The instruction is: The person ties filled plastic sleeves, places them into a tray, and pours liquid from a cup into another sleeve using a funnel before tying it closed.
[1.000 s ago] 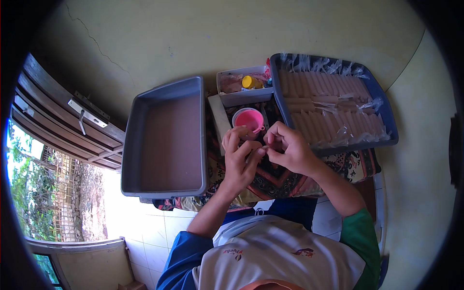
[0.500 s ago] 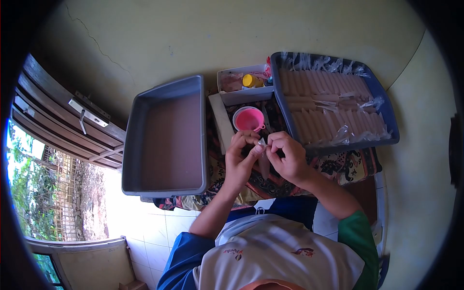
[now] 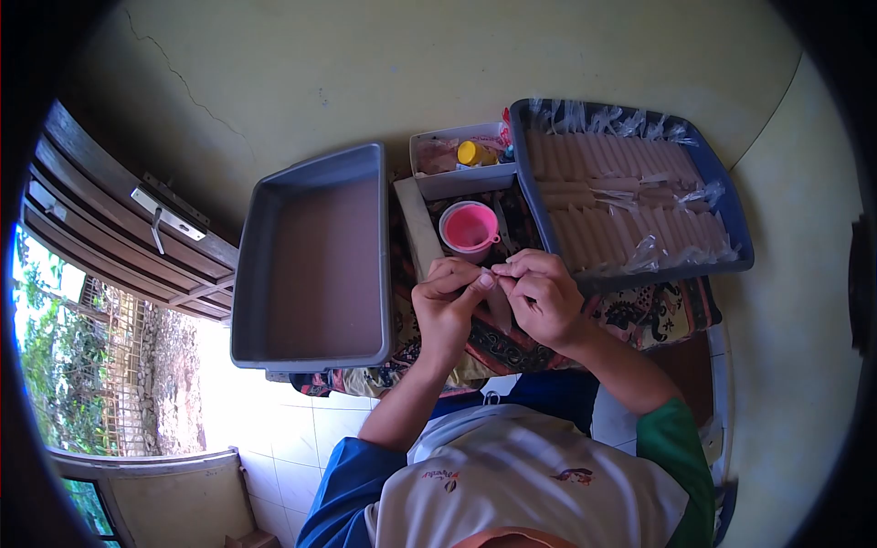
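My left hand (image 3: 448, 301) and my right hand (image 3: 544, 297) meet at the centre, both pinching the top of a slim clear plastic bag (image 3: 499, 309) filled with brownish liquid. The bag hangs down between them over the patterned cloth. Just beyond my fingers, a pink funnel (image 3: 471, 226) rests in a whitish cup. To the left sits a large grey tub (image 3: 386, 274) holding brown liquid. On the right, a dark blue tray (image 3: 546, 239) carries rows of several filled bags with loose plastic ends.
Behind the funnel, a white box (image 3: 466, 183) contains a yellow-lidded jar (image 3: 472, 153) and plastic packaging. A pale block (image 3: 419, 224) lies beside the grey tub. Scissors (image 3: 504, 226) lie right of the cup. A wooden door (image 3: 137, 215) is at the far left.
Both hands have moved slightly towards me, and their fingertips have come closer together at the bag's top. More of the cup below the funnel shows.
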Available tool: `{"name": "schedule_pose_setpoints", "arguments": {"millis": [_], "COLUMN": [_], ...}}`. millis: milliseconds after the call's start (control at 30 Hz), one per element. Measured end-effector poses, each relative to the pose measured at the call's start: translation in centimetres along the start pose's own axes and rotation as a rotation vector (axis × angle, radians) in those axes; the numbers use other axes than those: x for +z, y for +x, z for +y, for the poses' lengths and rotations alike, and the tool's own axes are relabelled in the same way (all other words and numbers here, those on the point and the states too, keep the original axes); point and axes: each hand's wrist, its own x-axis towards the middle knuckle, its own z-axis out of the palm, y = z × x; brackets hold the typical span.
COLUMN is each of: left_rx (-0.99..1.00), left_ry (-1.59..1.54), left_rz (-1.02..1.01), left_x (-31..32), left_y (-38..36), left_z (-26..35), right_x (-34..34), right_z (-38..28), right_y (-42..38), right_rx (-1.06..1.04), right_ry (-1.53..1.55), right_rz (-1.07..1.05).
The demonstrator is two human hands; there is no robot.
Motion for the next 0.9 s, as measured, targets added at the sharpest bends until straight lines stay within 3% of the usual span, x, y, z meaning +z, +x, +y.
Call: {"name": "schedule_pose_setpoints", "arguments": {"millis": [200,267,433,633,700,733,800,900], "left_rx": [-0.039,-0.103,-0.192,-0.001,0.362,0.360,0.553,0.386], "left_ry": [0.016,-0.085,-0.196,0.025,0.342,0.342,0.478,0.349], "left_rz": [0.038,0.026,0.024,0.028,0.011,0.010,-0.057,-0.011], "left_x": [-0.4,-0.8,-1.4,-1.9,-2.1,-2.1,-2.1,-1.5], "left_y": [0.6,0.9,1.3,0.7,0.8,0.8,0.9,0.6], "left_z": [0.2,-0.4,0.6,-0.4,-0.4,-0.1,0.6,0.1], "right_x": [-0.2,-0.2,0.0,0.3,0.4,0.3,0.5,0.7], "right_z": [-0.2,-0.5,-1.5,-2.2,-2.4,-2.3,-1.9,-1.3], "right_y": [0.0,-0.2,-1.0,-1.3,-0.9,-0.6,-0.3,-0.1], "right_rx": [-0.068,0.049,0.078,0.259,0.322,0.352,0.381,0.358], "right_ry": [0.033,0.101,0.088,0.135,0.132,0.096,0.062,0.053], "right_rz": [-0.098,-0.268,-0.329,-0.246,-0.214,-0.225,-0.234,-0.202]}}
